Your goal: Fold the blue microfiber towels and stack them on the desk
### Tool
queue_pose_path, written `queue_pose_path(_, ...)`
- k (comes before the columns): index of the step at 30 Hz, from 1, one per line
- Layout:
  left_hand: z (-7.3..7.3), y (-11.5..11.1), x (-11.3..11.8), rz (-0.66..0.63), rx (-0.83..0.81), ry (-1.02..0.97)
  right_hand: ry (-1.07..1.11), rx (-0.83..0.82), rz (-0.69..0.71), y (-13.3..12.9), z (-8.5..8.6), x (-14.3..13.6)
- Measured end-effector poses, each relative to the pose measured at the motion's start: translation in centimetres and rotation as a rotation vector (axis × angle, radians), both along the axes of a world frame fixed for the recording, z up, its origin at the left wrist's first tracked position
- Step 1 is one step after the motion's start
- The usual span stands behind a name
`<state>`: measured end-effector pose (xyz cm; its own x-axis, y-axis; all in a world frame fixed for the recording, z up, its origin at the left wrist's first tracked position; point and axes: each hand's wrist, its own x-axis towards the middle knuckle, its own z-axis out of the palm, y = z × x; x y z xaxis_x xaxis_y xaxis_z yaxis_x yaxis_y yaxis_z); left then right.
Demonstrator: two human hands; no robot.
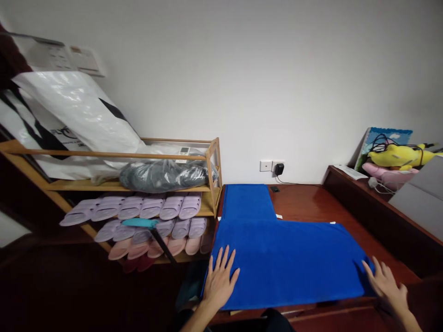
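Note:
A blue cloth point(290, 263) lies spread flat on the reddish-brown wooden tabletop point(308, 203), its near edge along the table's front. Resting on its left end is my left hand point(220, 279), palm down with fingers spread. At the cloth's right edge, my right hand point(384, 281) is open with fingers apart; whether it touches the fabric I cannot tell. Behind, a folded blue cloth point(247, 200) sits by the wall, partly overlapped by the front one. Small white tags show at the cloths' edges.
A wooden rack point(212, 180) on the left holds rows of slippers point(141, 207), a plastic-wrapped dark bundle point(166, 173) and a large white bag point(79, 115). A black plug point(278, 169) sits in the wall. To the right, a raised ledge bears a yellow plush toy point(398, 157).

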<state>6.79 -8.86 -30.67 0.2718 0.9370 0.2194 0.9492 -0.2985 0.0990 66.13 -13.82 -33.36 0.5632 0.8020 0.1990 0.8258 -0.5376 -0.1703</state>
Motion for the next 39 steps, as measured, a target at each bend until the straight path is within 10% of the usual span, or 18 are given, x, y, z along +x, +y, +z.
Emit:
queue_pose_path(5,0.5,-0.2,0.3,0.034,-0.036,0.013,0.120,-0.039,0.328,8.1,2.9,-12.3)
queue_pose_path(10,0.7,-0.3,0.2,0.018,-0.043,0.025,0.167,-0.144,0.635,12.9,2.3,-20.7)
queue_pose_path(27,1.1,-0.5,0.0,0.019,-0.010,0.018,0.141,-0.239,0.048,13.8,-2.4,-1.6)
queue_pose_path(33,1.1,-0.3,0.2,0.032,-0.004,0.014,-0.032,-0.074,0.094,13.1,-0.9,-4.1)
queue_pose_path(39,0.5,-0.3,0.0,0.022,-0.018,0.017,-0.056,0.084,0.574,8.8,3.6,-15.5)
